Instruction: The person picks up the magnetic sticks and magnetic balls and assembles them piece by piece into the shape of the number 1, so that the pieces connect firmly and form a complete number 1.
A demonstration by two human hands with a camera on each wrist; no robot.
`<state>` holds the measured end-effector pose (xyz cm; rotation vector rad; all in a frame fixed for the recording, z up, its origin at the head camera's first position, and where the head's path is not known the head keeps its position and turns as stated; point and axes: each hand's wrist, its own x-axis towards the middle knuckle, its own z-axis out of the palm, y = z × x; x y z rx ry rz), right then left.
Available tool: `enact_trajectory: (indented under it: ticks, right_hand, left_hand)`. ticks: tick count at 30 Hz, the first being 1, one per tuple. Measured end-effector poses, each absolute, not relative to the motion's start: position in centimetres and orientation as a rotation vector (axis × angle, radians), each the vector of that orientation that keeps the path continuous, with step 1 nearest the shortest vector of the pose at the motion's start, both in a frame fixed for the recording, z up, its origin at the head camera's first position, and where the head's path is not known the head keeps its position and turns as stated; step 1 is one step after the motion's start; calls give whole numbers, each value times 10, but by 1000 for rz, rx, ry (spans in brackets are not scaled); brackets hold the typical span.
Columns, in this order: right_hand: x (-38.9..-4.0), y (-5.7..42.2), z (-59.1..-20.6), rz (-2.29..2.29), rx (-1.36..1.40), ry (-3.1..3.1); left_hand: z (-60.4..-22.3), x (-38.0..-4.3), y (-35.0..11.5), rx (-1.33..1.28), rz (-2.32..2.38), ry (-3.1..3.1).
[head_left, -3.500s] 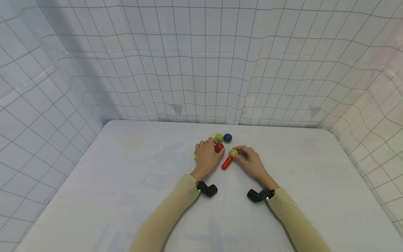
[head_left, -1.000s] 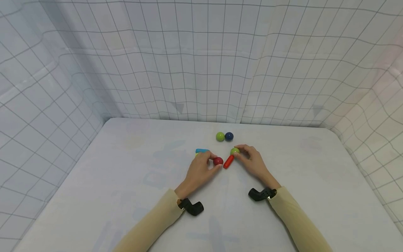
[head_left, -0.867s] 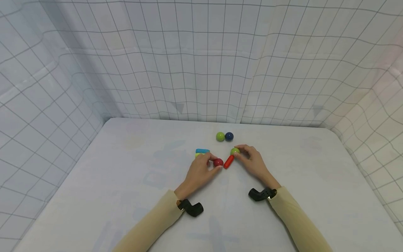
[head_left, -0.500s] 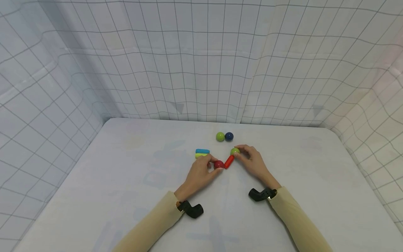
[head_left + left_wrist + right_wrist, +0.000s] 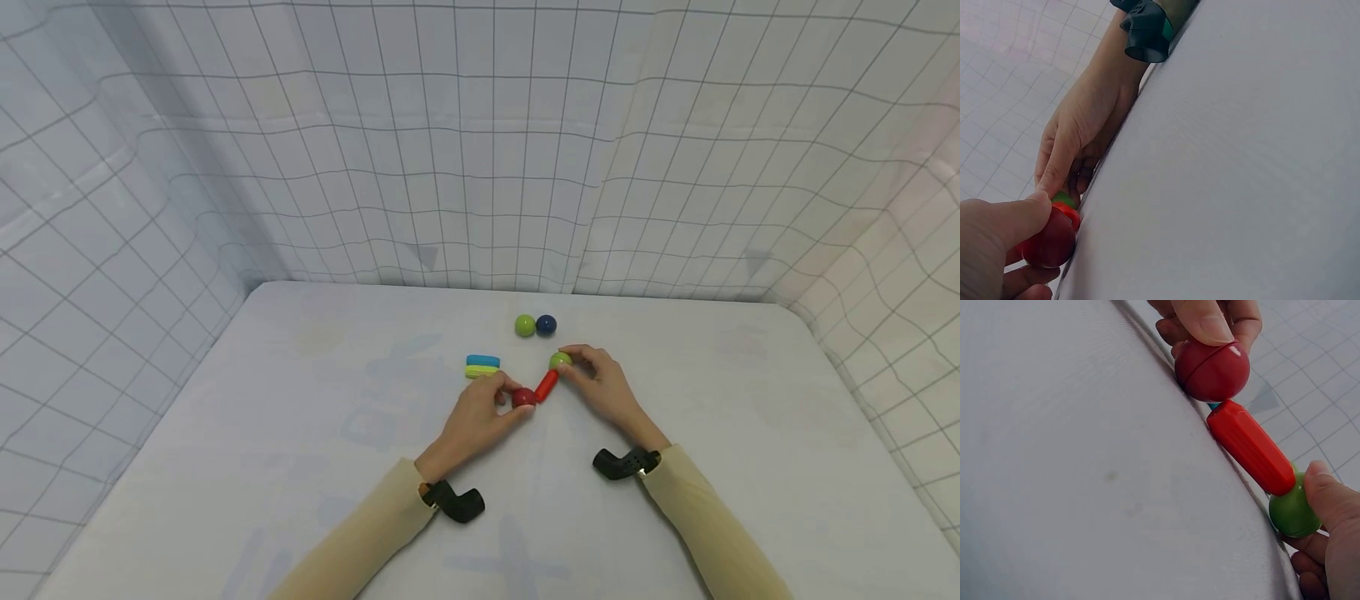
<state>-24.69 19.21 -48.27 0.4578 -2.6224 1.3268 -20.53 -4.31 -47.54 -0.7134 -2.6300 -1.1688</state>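
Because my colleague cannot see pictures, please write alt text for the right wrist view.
A person's left fingers hold a red ball at the top, right fingers a green ball at the lower right, with a red stick between the balls. A white surface fills the left; a gridded cloth is behind.

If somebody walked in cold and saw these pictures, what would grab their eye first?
Probably the bright red stick on the white table, between a dark red ball pinched by the left hand and a green ball pinched by the right hand. Next, a second green ball and a navy ball sit side by side farther back, while a blue stick and a yellow stick lie together just beyond the left hand.
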Motion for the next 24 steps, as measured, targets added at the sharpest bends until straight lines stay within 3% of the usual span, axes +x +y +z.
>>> enact_trajectory:
  ticks: [24]
  right_hand:
    - [-249,194,-483,1318,482,-2625]
  left_hand:
    - [-475,-204,-41,-773,-1332,-2606]
